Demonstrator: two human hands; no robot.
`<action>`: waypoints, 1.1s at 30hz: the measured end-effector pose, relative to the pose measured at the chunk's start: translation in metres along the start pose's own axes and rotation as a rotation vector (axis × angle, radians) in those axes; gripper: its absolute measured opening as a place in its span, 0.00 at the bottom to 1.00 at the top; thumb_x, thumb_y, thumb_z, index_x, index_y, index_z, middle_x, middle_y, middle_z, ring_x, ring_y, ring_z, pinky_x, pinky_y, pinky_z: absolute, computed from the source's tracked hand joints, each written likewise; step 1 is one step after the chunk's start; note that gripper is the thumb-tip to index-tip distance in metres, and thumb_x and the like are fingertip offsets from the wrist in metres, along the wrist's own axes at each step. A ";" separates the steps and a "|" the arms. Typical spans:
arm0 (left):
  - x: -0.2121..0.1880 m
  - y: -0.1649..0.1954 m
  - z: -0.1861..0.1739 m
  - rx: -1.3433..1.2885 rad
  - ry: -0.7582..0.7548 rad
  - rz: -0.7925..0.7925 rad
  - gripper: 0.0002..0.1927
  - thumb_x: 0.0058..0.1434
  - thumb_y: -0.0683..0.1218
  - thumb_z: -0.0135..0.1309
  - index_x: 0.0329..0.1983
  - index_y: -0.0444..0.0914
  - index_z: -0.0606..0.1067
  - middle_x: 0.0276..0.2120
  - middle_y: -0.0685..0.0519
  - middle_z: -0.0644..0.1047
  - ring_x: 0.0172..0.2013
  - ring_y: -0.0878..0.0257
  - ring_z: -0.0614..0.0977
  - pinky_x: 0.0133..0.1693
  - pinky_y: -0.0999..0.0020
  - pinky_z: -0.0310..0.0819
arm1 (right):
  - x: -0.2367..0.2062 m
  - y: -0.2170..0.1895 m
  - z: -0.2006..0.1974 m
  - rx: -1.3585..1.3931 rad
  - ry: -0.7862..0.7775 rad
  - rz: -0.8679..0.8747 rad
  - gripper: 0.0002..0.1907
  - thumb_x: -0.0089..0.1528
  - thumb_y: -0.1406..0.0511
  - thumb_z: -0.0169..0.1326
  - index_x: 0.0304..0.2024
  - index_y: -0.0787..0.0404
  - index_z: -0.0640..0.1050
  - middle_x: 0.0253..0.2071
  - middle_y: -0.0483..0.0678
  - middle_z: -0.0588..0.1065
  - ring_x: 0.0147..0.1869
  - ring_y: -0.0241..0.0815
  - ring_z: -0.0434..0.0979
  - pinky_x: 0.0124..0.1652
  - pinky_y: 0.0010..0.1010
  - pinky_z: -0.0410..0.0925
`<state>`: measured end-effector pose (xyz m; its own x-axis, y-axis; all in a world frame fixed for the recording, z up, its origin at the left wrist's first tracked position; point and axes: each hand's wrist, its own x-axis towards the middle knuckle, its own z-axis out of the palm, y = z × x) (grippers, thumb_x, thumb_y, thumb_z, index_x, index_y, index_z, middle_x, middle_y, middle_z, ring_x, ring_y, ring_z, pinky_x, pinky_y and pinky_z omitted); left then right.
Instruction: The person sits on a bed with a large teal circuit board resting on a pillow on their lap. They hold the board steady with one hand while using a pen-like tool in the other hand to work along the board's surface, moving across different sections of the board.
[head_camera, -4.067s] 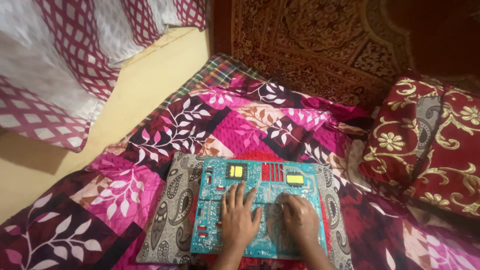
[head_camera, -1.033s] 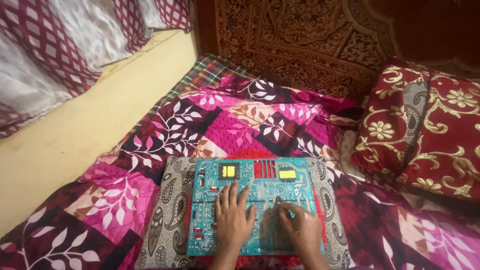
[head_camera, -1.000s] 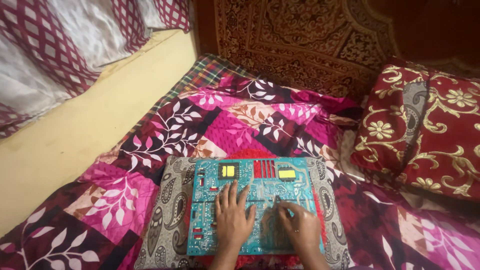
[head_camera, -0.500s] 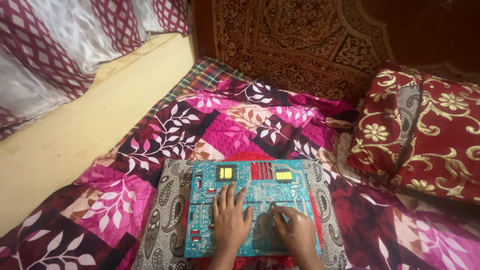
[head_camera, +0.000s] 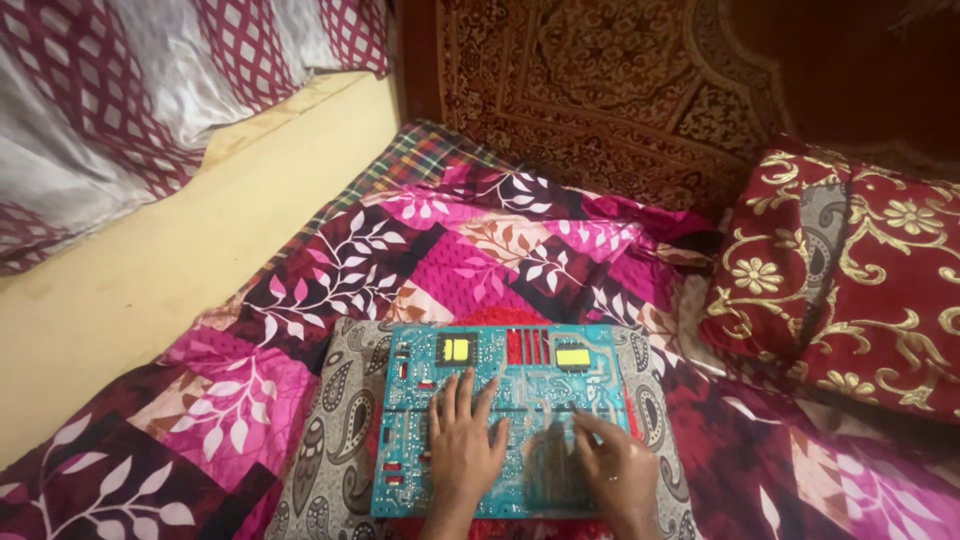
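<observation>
A teal circuit board (head_camera: 500, 375) with two yellow parts and a red ribbed block lies flat on a grey paisley cushion (head_camera: 335, 440). My left hand (head_camera: 462, 450) rests palm down on the board's middle, fingers spread. My right hand (head_camera: 618, 470) is on the board's right half, fingers bent down onto its surface. A blurred thin thing shows under the right fingers; I cannot tell what it is.
A pink and maroon leaf-patterned quilt (head_camera: 450, 250) covers the bed. A red and gold cushion (head_camera: 850, 280) lies to the right. A yellow wall ledge (head_camera: 170, 250) and patterned curtain (head_camera: 120, 100) stand on the left, a dark ornate carpet (head_camera: 600, 90) hangs behind.
The view has shifted slightly. My right hand has moved a little over the board's right half, and its fingers have curled. The left hand stays flat on the board.
</observation>
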<state>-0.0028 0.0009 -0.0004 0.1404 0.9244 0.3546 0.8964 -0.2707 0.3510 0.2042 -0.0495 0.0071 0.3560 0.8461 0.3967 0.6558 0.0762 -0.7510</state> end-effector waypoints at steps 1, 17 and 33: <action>-0.001 0.000 0.001 0.017 -0.009 -0.006 0.33 0.62 0.59 0.50 0.70 0.49 0.64 0.71 0.46 0.59 0.70 0.47 0.55 0.68 0.44 0.40 | 0.001 0.002 -0.002 -0.045 -0.021 0.018 0.12 0.54 0.62 0.65 0.41 0.51 0.86 0.33 0.50 0.84 0.29 0.43 0.86 0.31 0.34 0.75; 0.005 0.002 0.000 0.079 -0.118 -0.046 0.33 0.65 0.61 0.46 0.72 0.51 0.60 0.74 0.48 0.55 0.72 0.48 0.52 0.69 0.45 0.38 | -0.002 0.014 -0.012 -0.187 -0.101 0.035 0.13 0.53 0.59 0.65 0.41 0.49 0.86 0.28 0.51 0.82 0.26 0.44 0.83 0.30 0.36 0.73; 0.001 0.002 -0.004 0.052 -0.062 -0.032 0.33 0.63 0.60 0.49 0.71 0.51 0.62 0.72 0.49 0.57 0.72 0.48 0.54 0.69 0.45 0.40 | -0.010 0.021 -0.011 -0.029 -0.074 0.135 0.14 0.54 0.60 0.64 0.43 0.49 0.86 0.26 0.51 0.81 0.23 0.45 0.82 0.28 0.34 0.73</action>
<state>-0.0022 0.0006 0.0045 0.1356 0.9478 0.2887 0.9211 -0.2279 0.3156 0.2219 -0.0619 -0.0070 0.3928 0.8843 0.2526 0.6246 -0.0549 -0.7790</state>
